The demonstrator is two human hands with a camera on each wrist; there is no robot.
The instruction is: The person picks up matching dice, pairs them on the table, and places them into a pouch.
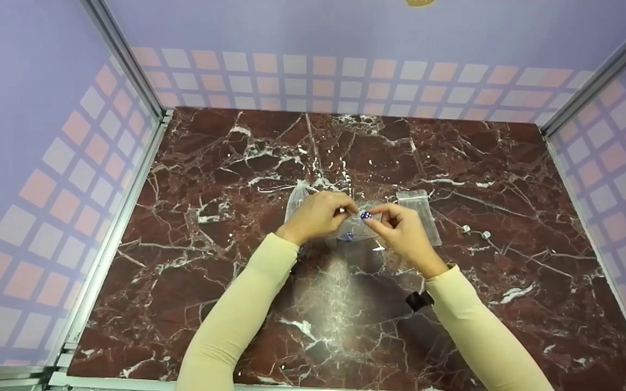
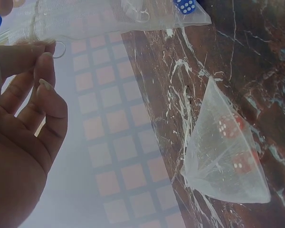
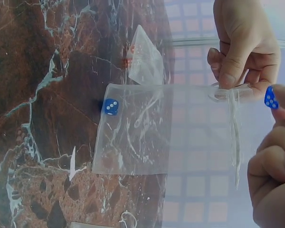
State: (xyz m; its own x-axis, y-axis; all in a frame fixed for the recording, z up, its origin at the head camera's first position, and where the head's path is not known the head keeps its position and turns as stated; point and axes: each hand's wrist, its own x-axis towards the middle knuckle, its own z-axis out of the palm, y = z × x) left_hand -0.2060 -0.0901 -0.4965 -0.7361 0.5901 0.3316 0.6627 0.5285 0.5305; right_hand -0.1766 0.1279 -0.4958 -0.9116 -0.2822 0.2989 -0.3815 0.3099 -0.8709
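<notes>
My left hand (image 1: pixel 321 214) pinches the top edge of a sheer white drawstring pouch (image 3: pixel 137 137), which hangs down from the fingers. A blue die (image 3: pixel 110 107) with white dots lies at the pouch's bottom corner. Close to the pouch's mouth, my right hand (image 1: pixel 404 231) holds a second blue die (image 1: pixel 365 215) between thumb and fingertips. Beyond the left hand sits another sheer pouch (image 2: pixel 213 166), its neck gathered, with two red dice (image 2: pixel 232 126) showing through the mesh.
A flat sheer pouch (image 1: pixel 426 220) lies on the marbled table (image 1: pixel 210 304) behind the right hand. Farther right are two white dice (image 1: pixel 476 232). Tile-patterned panels (image 1: pixel 324 65) enclose the back and both sides.
</notes>
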